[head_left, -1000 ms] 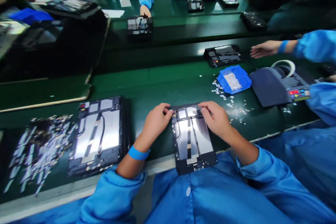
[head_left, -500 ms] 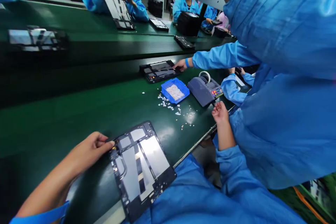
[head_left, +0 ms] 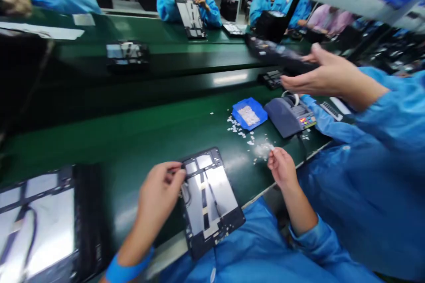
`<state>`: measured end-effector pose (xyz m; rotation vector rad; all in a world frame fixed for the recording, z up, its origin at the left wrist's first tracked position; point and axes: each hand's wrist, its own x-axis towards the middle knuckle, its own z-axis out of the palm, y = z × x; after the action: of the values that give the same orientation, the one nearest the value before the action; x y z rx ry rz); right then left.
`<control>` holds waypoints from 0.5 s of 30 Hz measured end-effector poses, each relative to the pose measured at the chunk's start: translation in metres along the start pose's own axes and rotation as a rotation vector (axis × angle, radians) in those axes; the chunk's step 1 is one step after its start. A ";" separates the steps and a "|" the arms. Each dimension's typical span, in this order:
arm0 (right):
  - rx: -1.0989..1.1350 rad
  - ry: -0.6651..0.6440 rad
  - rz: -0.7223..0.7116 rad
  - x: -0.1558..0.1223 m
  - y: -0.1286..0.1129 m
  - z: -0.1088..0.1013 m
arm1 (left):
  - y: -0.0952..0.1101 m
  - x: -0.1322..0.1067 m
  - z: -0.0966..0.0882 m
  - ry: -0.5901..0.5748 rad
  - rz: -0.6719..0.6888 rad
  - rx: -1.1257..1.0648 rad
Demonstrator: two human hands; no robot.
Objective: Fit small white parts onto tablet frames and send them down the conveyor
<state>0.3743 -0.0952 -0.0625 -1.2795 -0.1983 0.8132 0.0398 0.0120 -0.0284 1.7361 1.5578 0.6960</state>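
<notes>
My left hand (head_left: 159, 194) pinches the upper left corner of an opened tablet (head_left: 212, 194), its silver battery cells and dark flex cables showing. The tablet's near end rests over my lap at the bench edge. My right hand (head_left: 281, 166) is closed, holding a small whitish piece of tape (head_left: 272, 147) between thumb and fingertips. It hovers near the bench edge, right of the tablet and apart from it. Beyond it stands a grey tape dispenser (head_left: 285, 117) with a white roll on top. A blue tray (head_left: 262, 123) of small pale scraps lies left of the dispenser.
Loose scraps (head_left: 235, 128) lie around the tray on the green bench (head_left: 133, 146). Another opened tablet (head_left: 49, 216) is at the near left. At right, a co-worker's hand (head_left: 332, 75) holds a blurred dark tablet (head_left: 275, 53) above the bench. More tablets (head_left: 128, 53) lie farther back.
My right hand has come away from the dispenser toward the tablet, with a tape piece in its fingers. The co-worker's dark tablet has been lifted off the bench. My view has shifted left.
</notes>
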 end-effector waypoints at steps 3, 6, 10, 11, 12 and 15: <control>-0.143 -0.362 0.008 -0.054 0.035 0.049 | 0.027 -0.028 0.025 -0.278 -0.097 -0.440; -0.263 -0.585 0.009 -0.087 0.053 0.087 | 0.037 -0.039 0.051 -0.318 -0.205 -0.831; -0.437 -0.769 -0.092 -0.089 0.061 0.106 | 0.018 -0.040 0.046 -0.078 -0.241 -0.963; -0.516 -0.786 -0.167 -0.083 0.061 0.107 | 0.009 -0.039 0.036 -0.013 -0.228 -0.888; -0.608 -0.802 -0.270 -0.075 0.061 0.107 | 0.000 -0.039 0.025 0.027 -0.207 -0.770; -0.871 -0.924 -0.678 -0.049 0.059 0.115 | -0.021 -0.035 -0.010 0.018 -0.037 -0.272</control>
<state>0.2497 -0.0346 -0.0653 -1.3731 -1.7798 0.6662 0.0148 -0.0208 -0.0369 1.5008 1.4298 0.8637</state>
